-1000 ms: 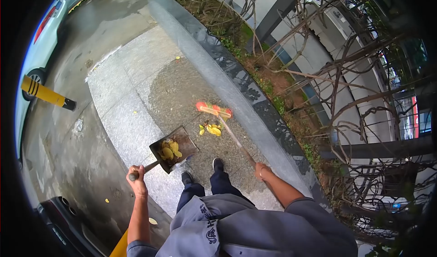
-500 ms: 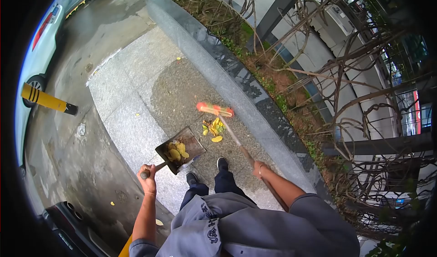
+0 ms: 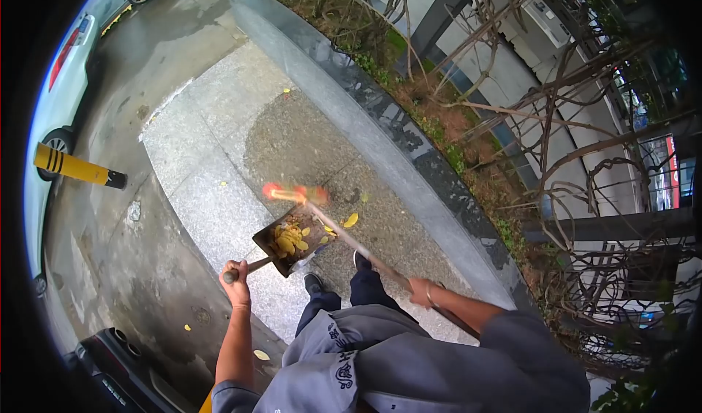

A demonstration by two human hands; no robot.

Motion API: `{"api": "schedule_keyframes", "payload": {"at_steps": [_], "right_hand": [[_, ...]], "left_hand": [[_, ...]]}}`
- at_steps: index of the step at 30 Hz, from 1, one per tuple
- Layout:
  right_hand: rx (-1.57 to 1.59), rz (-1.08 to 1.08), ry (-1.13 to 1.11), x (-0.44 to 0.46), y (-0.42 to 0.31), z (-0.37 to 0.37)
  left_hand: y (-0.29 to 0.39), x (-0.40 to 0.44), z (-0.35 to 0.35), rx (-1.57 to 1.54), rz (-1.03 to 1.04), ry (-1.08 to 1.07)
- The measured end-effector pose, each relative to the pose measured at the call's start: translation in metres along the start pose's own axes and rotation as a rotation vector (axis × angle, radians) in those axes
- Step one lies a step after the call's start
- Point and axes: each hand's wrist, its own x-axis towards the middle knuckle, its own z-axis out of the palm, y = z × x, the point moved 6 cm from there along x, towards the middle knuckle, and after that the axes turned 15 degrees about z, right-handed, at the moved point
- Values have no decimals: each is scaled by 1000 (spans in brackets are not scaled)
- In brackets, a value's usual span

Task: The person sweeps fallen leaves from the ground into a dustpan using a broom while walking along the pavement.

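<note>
My left hand (image 3: pixel 235 285) is wrapped round the short handle of a dark metal dustpan (image 3: pixel 278 265), which rests low on the stone paving. A heap of yellow leaves (image 3: pixel 287 239) lies inside it, and others are near its right lip. The fingers of my right hand (image 3: pixel 422 292) close round the long wooden handle of a broom (image 3: pixel 357 246). Its red-and-yellow head (image 3: pixel 295 194), blurred by motion, is just beyond the pan's far edge. A loose yellow leaf (image 3: pixel 351 220) lies on the paving to the right of the pan.
A low stone kerb (image 3: pixel 380 161) borders the planting bed with bare, twisted vines (image 3: pixel 541 113) on the right. To the left stand a yellow bollard (image 3: pixel 77 167), a pale car (image 3: pixel 69 84) and a dark vehicle (image 3: pixel 110 365). My shoes (image 3: pixel 314 284) are close to the dustpan.
The broom head has swept left towards the dustpan. Most of the small leaf pile from the paving is now in or at the pan's lip; my right hand shifted slightly down and right.
</note>
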Motion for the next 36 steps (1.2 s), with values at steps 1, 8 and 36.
{"api": "schedule_keyframes", "payload": {"at_steps": [1,8,36], "right_hand": [[-170,32,52,19,-6,-9],[-232,-93,64,36,-21,3],[20,24,-10,-22,36,31]], "left_hand": [[-4,-1,-1,-9,-5,11],[-8,-5,-1,-19,-52,17],[-9,-35,-23,-11,-14,-16]]}}
